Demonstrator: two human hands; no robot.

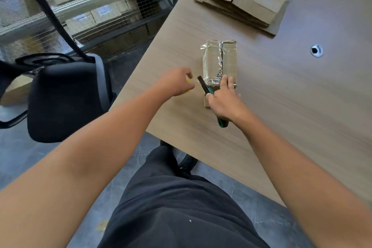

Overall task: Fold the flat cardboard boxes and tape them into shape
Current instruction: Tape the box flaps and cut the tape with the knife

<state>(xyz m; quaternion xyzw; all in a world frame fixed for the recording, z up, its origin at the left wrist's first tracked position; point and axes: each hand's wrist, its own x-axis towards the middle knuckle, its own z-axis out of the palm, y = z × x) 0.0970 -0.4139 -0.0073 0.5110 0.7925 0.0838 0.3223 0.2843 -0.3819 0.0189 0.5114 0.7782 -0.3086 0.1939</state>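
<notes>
Now the folded box (pixel 220 58) lies on the worktop (pixel 281 96) in front of me, with clear tape (pixel 213 81) along its middle seam and over its near end. My right hand (pixel 223 100) rests on the near end of the box and grips a green knife (pixel 210 91). Its dark blade points out to the left of the box, just at the tape. My left hand (pixel 177 84), near the box on its left side, has the fingers curled round a small yellow thing (pixel 188 81). I think it is the tape roll, but it is mostly hidden.

The step, as I judge it, is to cut the tape. To do it well I should hold the tape tight between the box and the left hand, cut close to the cardboard with the blade going away from my fingers, then press the loose end flat. Well behind the box waits the stack of flat boxes (pixel 241 0).
</notes>
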